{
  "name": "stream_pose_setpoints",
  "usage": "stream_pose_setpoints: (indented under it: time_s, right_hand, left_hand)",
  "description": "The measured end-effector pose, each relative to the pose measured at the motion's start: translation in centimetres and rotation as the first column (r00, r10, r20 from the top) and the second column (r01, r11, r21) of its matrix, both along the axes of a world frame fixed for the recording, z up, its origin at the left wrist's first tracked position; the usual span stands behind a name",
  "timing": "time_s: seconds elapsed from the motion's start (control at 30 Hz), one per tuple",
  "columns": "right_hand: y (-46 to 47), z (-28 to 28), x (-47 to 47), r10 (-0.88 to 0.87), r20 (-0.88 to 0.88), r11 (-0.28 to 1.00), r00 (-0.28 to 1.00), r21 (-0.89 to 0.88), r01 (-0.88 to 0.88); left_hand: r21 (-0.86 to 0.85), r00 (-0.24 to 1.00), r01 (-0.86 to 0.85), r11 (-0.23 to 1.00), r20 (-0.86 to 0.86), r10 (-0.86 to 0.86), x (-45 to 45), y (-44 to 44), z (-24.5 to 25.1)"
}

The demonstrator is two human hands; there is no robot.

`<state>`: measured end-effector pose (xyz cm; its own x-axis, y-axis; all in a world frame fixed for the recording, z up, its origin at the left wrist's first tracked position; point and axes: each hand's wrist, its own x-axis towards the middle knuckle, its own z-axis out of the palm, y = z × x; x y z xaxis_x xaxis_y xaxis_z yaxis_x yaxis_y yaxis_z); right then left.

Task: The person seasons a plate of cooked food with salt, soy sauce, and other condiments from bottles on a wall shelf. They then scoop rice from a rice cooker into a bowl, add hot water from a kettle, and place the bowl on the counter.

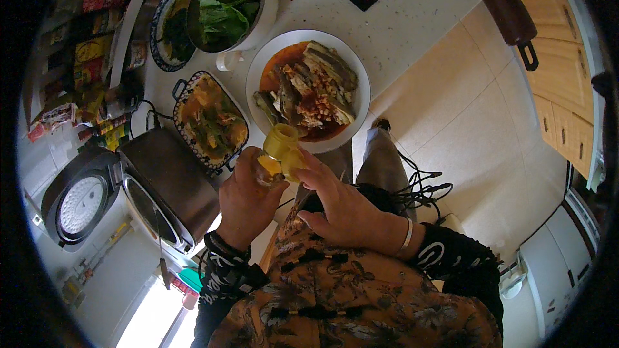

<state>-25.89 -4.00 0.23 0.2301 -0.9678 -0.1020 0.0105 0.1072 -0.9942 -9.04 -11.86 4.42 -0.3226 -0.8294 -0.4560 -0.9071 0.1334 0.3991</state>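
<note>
My left hand point(251, 198) is closed around a small clear seasoning bottle point(271, 166) with a yellow flip-top cap point(281, 140). The bottle is tilted near the close rim of a white round dish point(363, 116). Fingertips of my right hand point(343, 208) touch the yellow cap's flipped-back lid point(292, 164), while its thumb stands apart. Inside the dish lie strips of cooked eggplant point(329, 65) with chopped red topping point(314, 106) in reddish sauce. Fingers hide part of the bottle.
Left of the dish sit a patterned baking dish of food point(211, 121), a pot of leafy greens point(227, 5) and a blue-rimmed plate point(157, 34). A rice cooker point(167, 183) has its lid raised. A brown pan handle point(503, 5) juts over the floor; cables point(425, 183) hang beside me.
</note>
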Motion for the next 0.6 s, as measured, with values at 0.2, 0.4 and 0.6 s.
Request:
stream_pose_setpoints:
  time_s: [0.2,0.4,0.6]
  right_hand:
    - [-0.1,0.03,-0.09,0.01,-0.017,1.0,1.0,0.018,-0.009]
    - [-0.29,0.04,-0.21,0.005,-0.01,1.0,1.0,0.012,-0.005]
    - [-0.43,-0.02,-0.22,0.015,-0.02,0.999,1.0,0.034,-0.014]
  left_hand:
    - [-0.031,1.0,0.022,0.999,0.004,-0.021,0.05,-0.08,-0.13]
    - [-0.014,0.999,0.008,1.0,0.039,-0.007,-0.17,-0.25,-0.11]
    - [-0.008,0.999,-0.001,1.0,0.053,0.001,-0.21,-0.32,-0.1]
